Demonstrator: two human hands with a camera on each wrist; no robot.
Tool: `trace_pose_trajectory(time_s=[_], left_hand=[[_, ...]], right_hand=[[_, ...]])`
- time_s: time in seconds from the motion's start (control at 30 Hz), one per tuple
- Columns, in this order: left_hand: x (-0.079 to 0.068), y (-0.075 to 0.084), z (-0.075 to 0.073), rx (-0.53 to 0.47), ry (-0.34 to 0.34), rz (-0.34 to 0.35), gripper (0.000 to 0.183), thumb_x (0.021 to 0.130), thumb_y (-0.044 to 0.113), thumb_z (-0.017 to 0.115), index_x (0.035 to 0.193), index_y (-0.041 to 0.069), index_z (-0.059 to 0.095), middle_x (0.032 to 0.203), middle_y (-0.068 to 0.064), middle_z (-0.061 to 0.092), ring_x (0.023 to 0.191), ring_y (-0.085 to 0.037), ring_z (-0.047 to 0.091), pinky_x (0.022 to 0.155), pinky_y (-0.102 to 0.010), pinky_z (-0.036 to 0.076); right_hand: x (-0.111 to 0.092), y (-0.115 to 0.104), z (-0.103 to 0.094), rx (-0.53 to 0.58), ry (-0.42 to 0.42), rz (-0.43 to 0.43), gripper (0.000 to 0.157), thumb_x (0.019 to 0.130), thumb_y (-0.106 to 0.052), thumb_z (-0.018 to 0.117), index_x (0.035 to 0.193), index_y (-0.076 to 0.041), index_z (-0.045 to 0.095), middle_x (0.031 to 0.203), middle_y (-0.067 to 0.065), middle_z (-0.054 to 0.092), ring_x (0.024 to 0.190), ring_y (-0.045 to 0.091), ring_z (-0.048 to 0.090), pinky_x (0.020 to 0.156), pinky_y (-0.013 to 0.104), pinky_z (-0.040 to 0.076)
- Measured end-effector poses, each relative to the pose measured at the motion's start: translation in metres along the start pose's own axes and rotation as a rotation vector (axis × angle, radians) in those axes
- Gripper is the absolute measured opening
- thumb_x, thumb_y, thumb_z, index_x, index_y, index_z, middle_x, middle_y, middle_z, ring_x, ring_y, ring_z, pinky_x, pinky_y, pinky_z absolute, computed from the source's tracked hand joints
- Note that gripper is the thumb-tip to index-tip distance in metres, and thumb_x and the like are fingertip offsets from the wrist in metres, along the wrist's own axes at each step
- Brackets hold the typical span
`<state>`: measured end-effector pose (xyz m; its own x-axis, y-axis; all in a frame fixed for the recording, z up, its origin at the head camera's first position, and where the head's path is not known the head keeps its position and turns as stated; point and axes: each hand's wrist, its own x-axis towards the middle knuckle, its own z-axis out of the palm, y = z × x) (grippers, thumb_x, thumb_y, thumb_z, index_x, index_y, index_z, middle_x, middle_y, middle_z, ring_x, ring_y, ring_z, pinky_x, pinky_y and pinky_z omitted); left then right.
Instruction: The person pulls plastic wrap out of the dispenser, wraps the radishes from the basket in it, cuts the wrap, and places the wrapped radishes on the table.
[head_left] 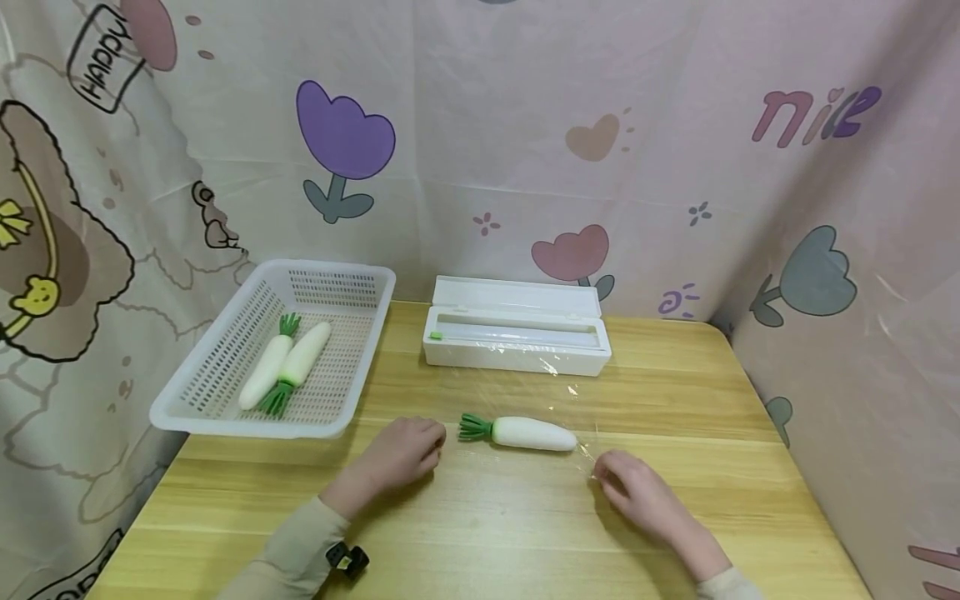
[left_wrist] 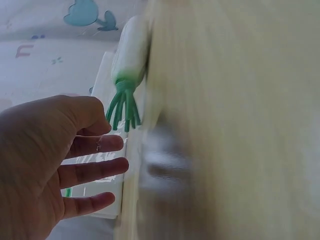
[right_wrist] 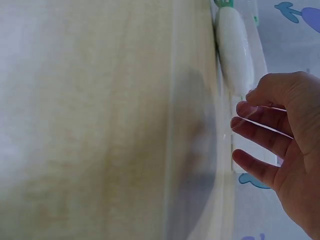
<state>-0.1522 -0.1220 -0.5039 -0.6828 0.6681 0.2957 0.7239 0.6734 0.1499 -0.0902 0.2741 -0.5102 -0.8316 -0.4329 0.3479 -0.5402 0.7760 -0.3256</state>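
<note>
A sheet of clear cling film [head_left: 573, 390] lies across the table, its glints running from the white dispenser box [head_left: 517, 358] toward both hands. On the film rests a white radish [head_left: 534, 433] with green stalks pointing left. My left hand [head_left: 405, 452] is beside the stalks, thumb and index finger pinching the film's near left corner; the other fingers spread in the left wrist view. Past the radish's tip, my right hand [head_left: 637, 493] pinches the near right corner. In the right wrist view film stretches over the fingertips [right_wrist: 242, 108].
A white perforated basket [head_left: 363, 358] stands at the back left, with two more radishes [head_left: 307, 354] inside. The dispenser's lid [head_left: 517, 297] is raised at the back, near a printed curtain [head_left: 480, 150]. The wooden table [head_left: 480, 542] ends at the right edge.
</note>
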Motion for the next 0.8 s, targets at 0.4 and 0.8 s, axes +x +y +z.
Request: trace_pose_trajectory(time_s=[0.4,0.8], left_hand=[[0.012,-0.010,-0.003,-0.097,0.004,-0.121,0.007,0.084,0.014,0.064,0.089,0.018,0.060,0.080,0.008,0.064,0.070,-0.007,0.057,0.067,-0.026,0.052],[0.022,-0.023,0.001,-0.141,0.009,-0.180,0.007,0.088,0.014,0.061,0.092,0.020,0.061,0.084,0.008,0.066,0.075,-0.007,0.061,0.070,-0.025,0.053]], right_hand=[[0.019,0.005,-0.002,-0.004,0.034,0.008,0.029,0.069,0.003,0.079,0.083,-0.015,0.060,0.082,-0.010,0.060,0.080,0.006,0.060,0.073,0.024,0.056],[0.041,0.014,-0.002,0.296,-0.012,0.379,0.009,0.093,-0.009,0.063,0.100,-0.008,0.068,0.094,0.000,0.070,0.091,0.017,0.065,0.084,0.036,0.055]])
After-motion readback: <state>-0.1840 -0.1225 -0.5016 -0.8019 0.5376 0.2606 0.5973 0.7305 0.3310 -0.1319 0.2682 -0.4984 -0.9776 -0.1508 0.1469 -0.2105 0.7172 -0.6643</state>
